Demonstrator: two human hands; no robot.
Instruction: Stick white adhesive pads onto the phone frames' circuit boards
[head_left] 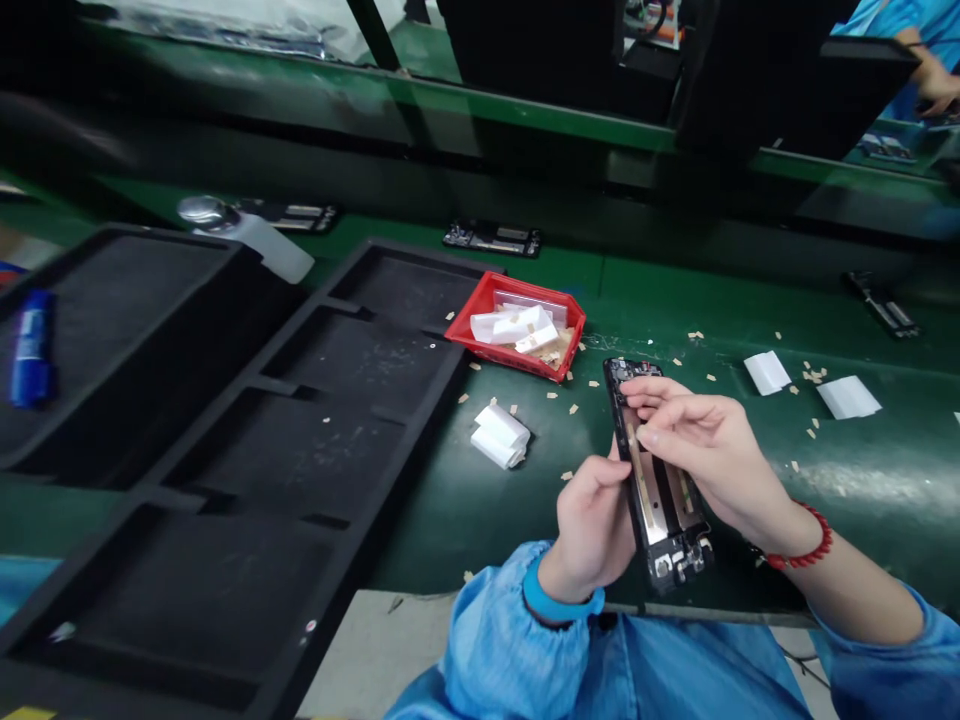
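My left hand (592, 520) is closed round the left edge of a black phone frame (664, 510), which it holds upright above the green belt. My right hand (705, 440) lies over the frame's upper half from the right, fingers curled and pressed together on its inner face. A red bead bracelet (806, 548) sits on my right wrist. Both arms wear blue sleeves.
A red bin (517, 325) of white pieces stands beyond the frame, with folded white pieces (499, 435) beside it and others (846, 396) at the right. Black foam trays (292, 450) fill the left. More phone frames (493, 238) lie on the far belt. Another person's arm (926, 60) shows at top right.
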